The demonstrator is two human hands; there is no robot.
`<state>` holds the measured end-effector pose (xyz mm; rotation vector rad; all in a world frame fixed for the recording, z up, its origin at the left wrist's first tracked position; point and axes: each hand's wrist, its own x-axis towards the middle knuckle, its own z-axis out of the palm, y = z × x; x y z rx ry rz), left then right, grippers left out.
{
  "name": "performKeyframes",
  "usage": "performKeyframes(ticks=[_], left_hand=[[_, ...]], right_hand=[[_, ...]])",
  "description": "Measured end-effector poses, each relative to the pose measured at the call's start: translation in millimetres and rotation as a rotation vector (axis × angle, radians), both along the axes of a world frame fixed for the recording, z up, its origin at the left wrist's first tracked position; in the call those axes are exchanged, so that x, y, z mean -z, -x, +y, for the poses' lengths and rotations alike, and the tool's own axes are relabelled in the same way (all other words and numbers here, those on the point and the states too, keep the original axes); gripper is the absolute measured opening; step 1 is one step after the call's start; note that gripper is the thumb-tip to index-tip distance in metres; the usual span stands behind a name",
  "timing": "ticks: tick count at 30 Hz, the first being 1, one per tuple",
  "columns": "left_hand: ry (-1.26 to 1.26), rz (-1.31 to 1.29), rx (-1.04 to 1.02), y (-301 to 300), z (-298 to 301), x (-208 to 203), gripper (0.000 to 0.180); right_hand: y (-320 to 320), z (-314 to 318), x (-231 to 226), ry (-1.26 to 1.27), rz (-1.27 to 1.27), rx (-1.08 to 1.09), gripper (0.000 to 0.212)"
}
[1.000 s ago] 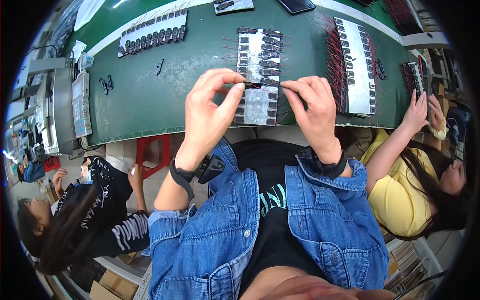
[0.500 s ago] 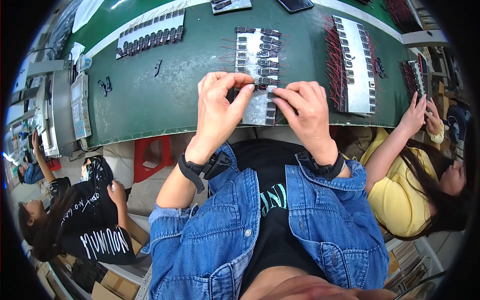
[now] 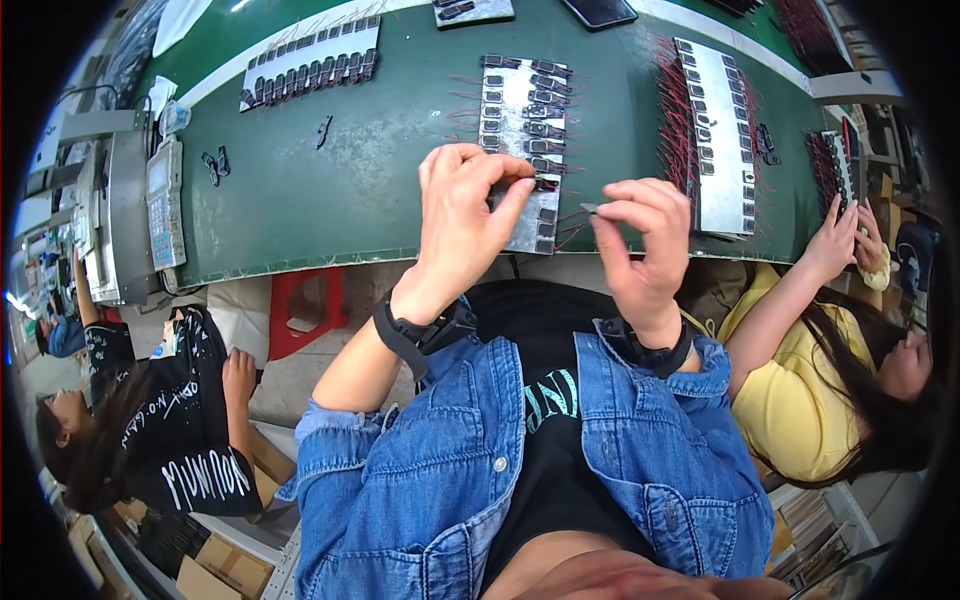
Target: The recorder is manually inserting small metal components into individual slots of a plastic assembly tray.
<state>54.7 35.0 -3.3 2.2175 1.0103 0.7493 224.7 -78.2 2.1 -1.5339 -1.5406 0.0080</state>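
In front of me on the green table lies a pale metal plate [image 3: 527, 236] with small black rectangular parts with thin wires along both edges. My left hand [image 3: 468, 207] is over the plate, its thumb and forefinger pinched on a small black part [image 3: 546, 184] with red wires at the right edge. My right hand [image 3: 648, 232] is off the plate to the right, closed in a pinch on a small thin greyish piece [image 3: 588, 208]. My left hand covers part of the left row.
Similar loaded plates stand at the left [image 3: 312, 62] and right [image 3: 722, 150]. Loose black parts [image 3: 215, 166] lie at the left. A dark phone-like slab [image 3: 600, 12] is at the back. A keypad device [image 3: 164, 205] borders the left. Co-workers sit on both sides; one's hands [image 3: 835, 240] work at far right.
My right hand has moved right, away from the plate, with the thin greyish piece now showing in its fingertips. My left hand has shifted slightly right along the plate.
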Motion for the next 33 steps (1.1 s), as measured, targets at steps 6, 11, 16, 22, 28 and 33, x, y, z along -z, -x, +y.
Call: performKeyframes(ticks=[6, 11, 16, 22, 28, 33], left_hand=[[-0.251, 0.044, 0.037, -3, 3, 8, 0.009], [-0.368, -0.014, 0.024, 8, 10, -6, 0.009], [-0.554, 0.294, -0.332, 69, 73, -23, 0.011], [-0.361, 0.410, -0.476, 124, 107, -9, 0.014], [-0.202, 0.335, -0.427, 119, 100, -18, 0.012], [-0.306, 0.308, -0.309, 109, 83, -19, 0.011]], right_hand=[[0, 7, -8, -0.022, 0.149, -0.039, 0.021], [1, 2, -5, -0.034, 0.276, -0.143, 0.018], [-2, 1, -18, 0.078, 0.567, -0.136, 0.016], [10, 12, -31, 0.097, 0.897, -0.217, 0.015], [9, 13, -34, 0.350, 0.794, -0.186, 0.017], [11, 18, -39, 0.309, 1.128, -0.308, 0.018]])
